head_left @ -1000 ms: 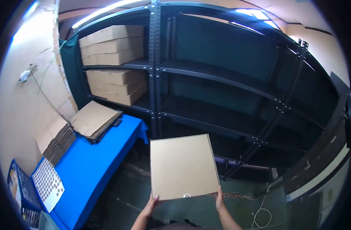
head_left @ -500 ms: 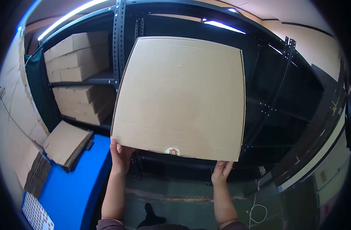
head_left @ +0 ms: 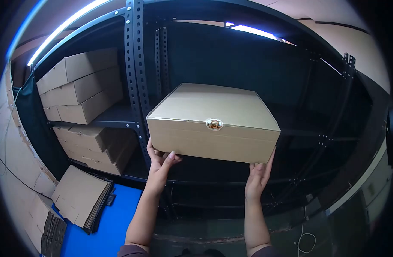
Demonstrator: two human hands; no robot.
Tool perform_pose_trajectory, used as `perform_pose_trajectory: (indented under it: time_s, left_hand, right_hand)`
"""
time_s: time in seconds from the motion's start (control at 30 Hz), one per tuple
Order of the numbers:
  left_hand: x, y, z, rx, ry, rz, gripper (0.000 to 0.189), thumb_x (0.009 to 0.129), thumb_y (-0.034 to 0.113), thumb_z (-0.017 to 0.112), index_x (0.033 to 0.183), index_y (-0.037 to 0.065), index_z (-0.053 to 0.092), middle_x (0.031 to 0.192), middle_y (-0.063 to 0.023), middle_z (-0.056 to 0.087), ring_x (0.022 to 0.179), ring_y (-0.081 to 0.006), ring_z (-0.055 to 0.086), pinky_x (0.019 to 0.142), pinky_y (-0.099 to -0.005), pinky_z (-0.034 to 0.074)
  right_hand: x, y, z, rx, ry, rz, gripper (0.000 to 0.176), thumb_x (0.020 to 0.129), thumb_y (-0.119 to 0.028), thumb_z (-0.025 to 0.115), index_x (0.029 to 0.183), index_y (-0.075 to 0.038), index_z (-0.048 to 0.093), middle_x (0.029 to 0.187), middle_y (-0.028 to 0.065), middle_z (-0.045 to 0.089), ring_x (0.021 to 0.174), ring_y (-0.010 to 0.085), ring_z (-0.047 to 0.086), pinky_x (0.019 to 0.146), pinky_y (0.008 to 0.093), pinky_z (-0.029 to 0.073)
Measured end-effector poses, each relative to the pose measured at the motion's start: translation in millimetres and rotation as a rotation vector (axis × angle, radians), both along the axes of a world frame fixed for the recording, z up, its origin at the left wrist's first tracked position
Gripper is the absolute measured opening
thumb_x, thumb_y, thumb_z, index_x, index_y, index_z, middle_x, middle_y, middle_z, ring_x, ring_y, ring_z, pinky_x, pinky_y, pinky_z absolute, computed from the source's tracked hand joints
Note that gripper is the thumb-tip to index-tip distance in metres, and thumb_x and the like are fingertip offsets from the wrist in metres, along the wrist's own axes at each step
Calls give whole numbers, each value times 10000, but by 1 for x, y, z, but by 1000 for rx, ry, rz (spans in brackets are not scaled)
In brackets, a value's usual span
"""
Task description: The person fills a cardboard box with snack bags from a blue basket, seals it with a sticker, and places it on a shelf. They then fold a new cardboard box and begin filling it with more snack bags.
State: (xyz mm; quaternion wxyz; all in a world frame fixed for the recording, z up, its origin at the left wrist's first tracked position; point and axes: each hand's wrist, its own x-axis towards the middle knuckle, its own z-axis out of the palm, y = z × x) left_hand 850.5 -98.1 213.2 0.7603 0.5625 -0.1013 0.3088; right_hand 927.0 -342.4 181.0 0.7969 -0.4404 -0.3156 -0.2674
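A closed brown cardboard box [head_left: 213, 139] is held up in front of the dark shelf rack, its front side and lid both showing. A round sticker [head_left: 214, 124] lies over the middle of the lid's front edge. My left hand [head_left: 161, 162] grips the box's lower left corner, thumb at the front and other fingers partly hidden by the box. At the lower right corner my right hand [head_left: 260, 173] holds the box from below and the side.
Brown boxes [head_left: 82, 88] are stacked on the left bay of the metal rack [head_left: 136, 64], with more boxes [head_left: 97, 143] on the level below. Flat cardboard sheets [head_left: 80, 195] lie on a blue surface [head_left: 123, 210] at lower left. A white cable [head_left: 307, 243] is on the floor.
The box has moved lower in view and farther from me, and now its front side shows. Both hands have moved up and forward with it. The view has shifted closer to the rack.
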Motion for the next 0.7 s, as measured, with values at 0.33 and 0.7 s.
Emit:
perform_pose_trajectory:
  time_s: [0.33, 0.7]
  left_hand:
    - [83, 41, -16, 115, 90, 972, 728, 718, 242, 822, 1237, 78, 339, 1097, -91, 273, 955, -178, 297, 914, -344, 301]
    - [68, 79, -47, 476, 168, 1388, 549, 785, 184, 729, 1219, 46, 424, 1133, -123, 349, 973, -216, 355, 885, -335, 336]
  right_hand:
    - [82, 41, 7, -481, -32, -808, 444, 945, -165, 538, 1342, 0, 425, 1401, 162, 386, 1266, 277, 408, 1062, 421, 299]
    - [119, 99, -61, -345, -569, -880, 443, 800, -57, 579, 1200, -18, 394, 1311, 246, 245, 1209, 345, 278, 976, 435, 319]
